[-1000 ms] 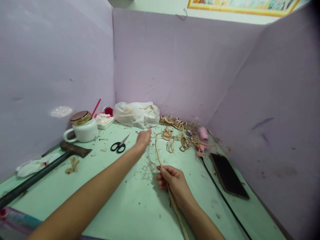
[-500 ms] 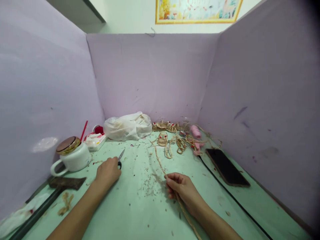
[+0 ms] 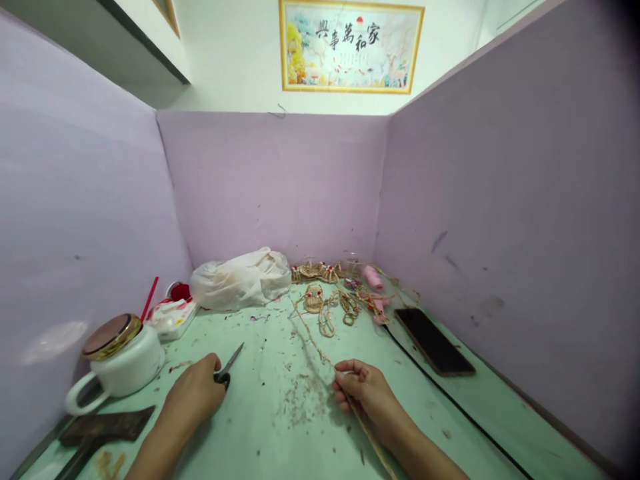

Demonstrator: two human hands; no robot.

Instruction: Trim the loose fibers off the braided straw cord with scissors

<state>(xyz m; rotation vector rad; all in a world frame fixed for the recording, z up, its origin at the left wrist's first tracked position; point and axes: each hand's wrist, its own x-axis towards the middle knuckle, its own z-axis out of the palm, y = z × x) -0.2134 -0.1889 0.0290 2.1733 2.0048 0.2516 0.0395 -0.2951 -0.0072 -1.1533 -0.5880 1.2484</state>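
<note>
My left hand [image 3: 193, 395] is closed over the black handles of a pair of scissors [image 3: 229, 367], whose blades poke out toward the back. My right hand [image 3: 364, 392] pinches a long braided straw rope [image 3: 313, 337] that runs from the woven pieces at the back, under my fingers and off the front edge. Both hands rest low on the pale green table [image 3: 280, 427], which is strewn with straw bits.
A white mug with a gold lid [image 3: 117, 360] and a hammer [image 3: 103, 430] lie at the left. A white plastic bag [image 3: 240, 280], woven straw pieces [image 3: 330, 300], pink thread spools [image 3: 373, 280], a black phone [image 3: 433, 340] and its cable sit at the back and right. Purple partitions enclose the table.
My left hand came back from the far rope end to the scissors and closed on them. My head tilted up, showing the wall picture. The right hand kept its grip.
</note>
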